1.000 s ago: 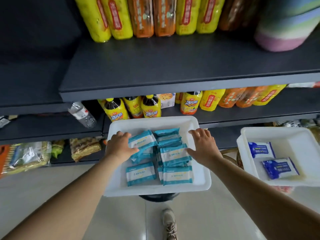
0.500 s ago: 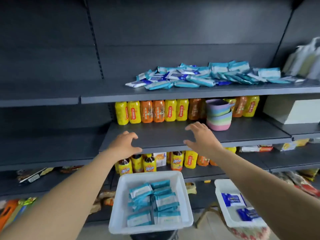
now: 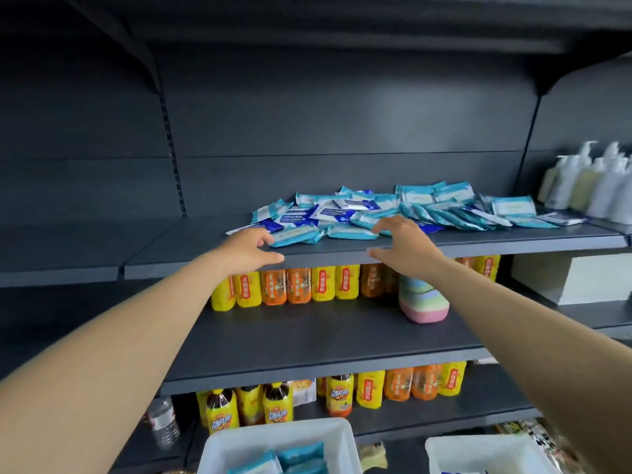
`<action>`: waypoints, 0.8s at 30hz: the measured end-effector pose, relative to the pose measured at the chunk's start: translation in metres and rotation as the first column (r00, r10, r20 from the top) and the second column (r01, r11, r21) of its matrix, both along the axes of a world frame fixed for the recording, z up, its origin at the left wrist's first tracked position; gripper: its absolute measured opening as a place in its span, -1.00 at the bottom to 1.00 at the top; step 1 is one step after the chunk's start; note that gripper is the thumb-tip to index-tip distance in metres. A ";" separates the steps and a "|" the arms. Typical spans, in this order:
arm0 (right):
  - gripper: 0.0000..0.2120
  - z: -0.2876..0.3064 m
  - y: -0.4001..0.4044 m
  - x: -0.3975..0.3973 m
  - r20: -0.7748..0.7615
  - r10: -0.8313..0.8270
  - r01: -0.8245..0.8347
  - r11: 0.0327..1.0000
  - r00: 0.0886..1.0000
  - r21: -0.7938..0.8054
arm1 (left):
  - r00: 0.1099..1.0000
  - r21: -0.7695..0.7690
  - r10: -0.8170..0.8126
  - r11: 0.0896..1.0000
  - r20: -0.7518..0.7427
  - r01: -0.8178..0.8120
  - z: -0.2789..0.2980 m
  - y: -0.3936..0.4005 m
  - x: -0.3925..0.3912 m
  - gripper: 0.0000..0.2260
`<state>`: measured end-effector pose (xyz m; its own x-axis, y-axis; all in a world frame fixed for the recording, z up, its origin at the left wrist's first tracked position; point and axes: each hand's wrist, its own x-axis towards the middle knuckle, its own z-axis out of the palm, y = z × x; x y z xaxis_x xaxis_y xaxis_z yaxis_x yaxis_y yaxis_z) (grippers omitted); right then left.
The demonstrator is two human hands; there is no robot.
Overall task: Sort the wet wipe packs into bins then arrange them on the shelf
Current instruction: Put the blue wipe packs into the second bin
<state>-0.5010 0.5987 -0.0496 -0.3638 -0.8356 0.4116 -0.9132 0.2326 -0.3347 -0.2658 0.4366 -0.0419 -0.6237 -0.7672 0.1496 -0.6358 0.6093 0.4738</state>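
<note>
The dark grey metal shelf (image 3: 342, 249) now carries both hands, raised from the white plastic bin (image 3: 273, 439): left hand (image 3: 246, 249) and right hand (image 3: 405, 244), fingers relaxed, holding nothing, reach the heap of teal and blue wet wipe packs (image 3: 393, 213) at 12 o'clock.

Dark shelf (image 3: 342, 249) bears piled wipe packs (image 3: 393, 213).

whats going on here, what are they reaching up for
A person is reaching both arms up to a loose pile of wet wipe packs on an upper shelf. The left hand and right hand are open at the pile's front edge, holding nothing. Below, a white bin holds some teal packs, and a second white bin sits to its right. Much of the pile is unsorted.
</note>
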 end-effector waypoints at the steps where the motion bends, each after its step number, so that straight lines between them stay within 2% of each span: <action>1: -0.61 0.002 -0.014 -0.016 0.007 0.000 0.000 1.000 1.000 -0.004 | 1.000 -0.003 0.002 1.000 -0.002 -0.002 0.002 -0.014 -0.016 -0.57; 6: -0.63 0.011 -0.098 -0.103 0.047 0.026 -0.027 0.999 0.999 0.021 | 1.000 0.037 0.009 0.999 -0.029 -0.008 0.009 -0.099 -0.103 -0.55; 12: -0.63 0.015 -0.204 -0.195 0.186 0.077 -0.094 0.992 0.980 0.089 | 1.000 0.106 0.023 0.994 -0.010 -0.022 0.005 -0.200 -0.183 -0.57; 16: -0.58 0.012 -0.258 -0.233 0.177 0.076 -0.104 0.982 0.981 0.157 | 1.000 0.189 -0.022 0.982 -0.022 0.026 0.000 -0.244 -0.206 -0.52; 21: -0.61 0.002 -0.300 -0.252 0.198 0.092 -0.143 0.955 0.976 0.260 | 0.985 0.215 -0.074 0.976 0.153 0.040 -0.016 -0.278 -0.208 -0.47; 24: -0.64 -0.003 -0.310 -0.254 0.260 0.143 -0.218 0.932 0.955 0.288 | 0.985 0.188 -0.045 0.982 0.167 0.013 -0.022 -0.289 -0.205 -0.49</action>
<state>-0.7549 0.2886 -0.0524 -0.2477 -0.9678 0.0436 -0.8552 0.1973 -0.4792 -0.4707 0.1472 -0.0635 -0.6499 -0.7529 -0.1038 -0.7003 0.5402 0.4667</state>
